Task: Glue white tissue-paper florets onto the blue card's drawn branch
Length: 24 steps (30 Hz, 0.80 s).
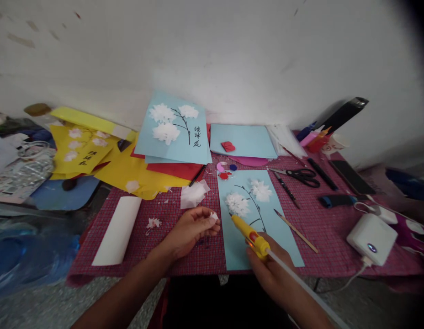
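Note:
A small folded piece of white paper (214,216) is pinched between the thumb and fingers of my left hand (193,230), left of the light blue sheet (239,249). My right hand (272,265) is wrapped round a yellow glue gun (251,235) with a clear glue stick out of its back. The gun's nozzle is over the blue sheet, just below a white paper flower (237,204). A second white flower (261,190) sits at the sheet's upper right, beside a drawn dark branch (255,201).
Behind stands a blue card (143,146) with three white flowers. Right of the sheet lie a brush (297,231), black scissors (303,176) and a white power adapter (371,238). A white paper roll (116,230), thin white sheets (194,195) and yellow papers (112,171) lie left.

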{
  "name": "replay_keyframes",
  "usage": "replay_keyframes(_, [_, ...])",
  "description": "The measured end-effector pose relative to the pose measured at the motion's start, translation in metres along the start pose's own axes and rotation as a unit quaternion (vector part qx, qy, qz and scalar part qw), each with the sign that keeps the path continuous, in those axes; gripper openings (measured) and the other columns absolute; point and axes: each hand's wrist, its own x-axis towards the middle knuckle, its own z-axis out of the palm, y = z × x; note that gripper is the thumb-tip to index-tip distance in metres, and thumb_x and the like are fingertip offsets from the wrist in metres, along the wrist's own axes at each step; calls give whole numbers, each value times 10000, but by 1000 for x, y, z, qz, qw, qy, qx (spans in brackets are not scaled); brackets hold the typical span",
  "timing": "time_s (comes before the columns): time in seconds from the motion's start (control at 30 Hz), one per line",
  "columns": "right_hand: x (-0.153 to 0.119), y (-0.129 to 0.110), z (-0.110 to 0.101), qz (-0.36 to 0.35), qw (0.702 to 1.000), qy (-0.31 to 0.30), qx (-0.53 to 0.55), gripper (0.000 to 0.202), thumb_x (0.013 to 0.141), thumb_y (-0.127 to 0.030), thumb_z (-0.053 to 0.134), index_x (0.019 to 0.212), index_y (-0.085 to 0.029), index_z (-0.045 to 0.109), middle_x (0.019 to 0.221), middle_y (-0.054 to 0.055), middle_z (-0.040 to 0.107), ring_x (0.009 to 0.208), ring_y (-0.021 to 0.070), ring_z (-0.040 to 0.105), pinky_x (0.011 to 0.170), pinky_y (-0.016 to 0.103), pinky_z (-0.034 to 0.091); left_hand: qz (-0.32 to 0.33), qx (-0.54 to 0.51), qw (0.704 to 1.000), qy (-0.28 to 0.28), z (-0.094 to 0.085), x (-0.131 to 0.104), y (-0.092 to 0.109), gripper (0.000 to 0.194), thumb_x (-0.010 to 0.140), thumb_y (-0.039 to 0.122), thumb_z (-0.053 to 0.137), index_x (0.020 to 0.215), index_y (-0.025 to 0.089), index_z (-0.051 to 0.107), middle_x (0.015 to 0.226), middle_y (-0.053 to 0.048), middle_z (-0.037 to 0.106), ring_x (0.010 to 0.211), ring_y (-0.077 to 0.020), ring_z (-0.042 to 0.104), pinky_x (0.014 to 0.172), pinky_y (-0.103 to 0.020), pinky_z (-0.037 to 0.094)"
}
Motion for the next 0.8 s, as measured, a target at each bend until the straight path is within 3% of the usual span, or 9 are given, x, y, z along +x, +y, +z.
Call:
replay_keyframes(0.13, [-1, -7, 1, 99, 986, 65, 116, 264, 891, -418, 636, 1048, -208, 671, 898, 60, 714, 737, 212, 656, 667, 330, 532, -6, 3, 1000, 12, 7, -1, -5, 388, 712, 386, 907, 895, 140, 670, 877, -54, 738, 766, -151, 712, 733, -275, 551])
replay_keyframes(0.23, [4, -14, 3, 182, 943, 62, 270, 355, 831, -474, 702, 1054, -200, 667, 655, -18, 626, 528, 157, 564, 494, 276, 466, -6, -4, 1000, 12, 20, -3, -13, 399, 699, 394, 912, 902, 140, 681, 869, -51, 737, 749, -158, 709, 713, -286, 552])
replay_keyframes(0.3, [8, -19, 5, 206, 911, 57, 352, 379, 788, -486, 751, 1020, -206, 644, 582, -57, 565, 449, 128, 500, 433, 255, 424, 5, 3, 1000, 11, 31, -4, -19, 383, 700, 395, 909, 891, 139, 697, 859, -47, 733, 745, -157, 700, 708, -286, 543])
replay_keyframes(0.4, [15, -26, 5, 211, 886, 84, 403, 415, 703, -467, 830, 951, -216, 610, 671, -42, 633, 439, 115, 504, 425, 265, 452, 43, 23, 999, 13, 46, -3, -31, 335, 716, 387, 891, 869, 140, 725, 801, -26, 714, 718, -135, 660, 706, -267, 511])
replay_keyframes(0.53, [17, -30, 2, 203, 880, 101, 418, 438, 664, -455, 860, 929, -213, 609, 768, -13, 691, 446, 115, 519, 418, 275, 466, 75, 47, 996, 8, 60, -2, -43, 267, 742, 357, 854, 879, 153, 752, 756, -7, 691, 697, -129, 613, 702, -262, 476])
replay_keyframes(0.8, [10, -22, 0, 185, 898, 129, 377, 307, 731, -423, 797, 880, -213, 631, 615, -45, 614, 462, 135, 514, 437, 276, 447, 79, 60, 995, -10, 71, -4, -56, 197, 763, 288, 811, 913, 170, 765, 752, 1, 689, 706, -134, 609, 714, -266, 471])
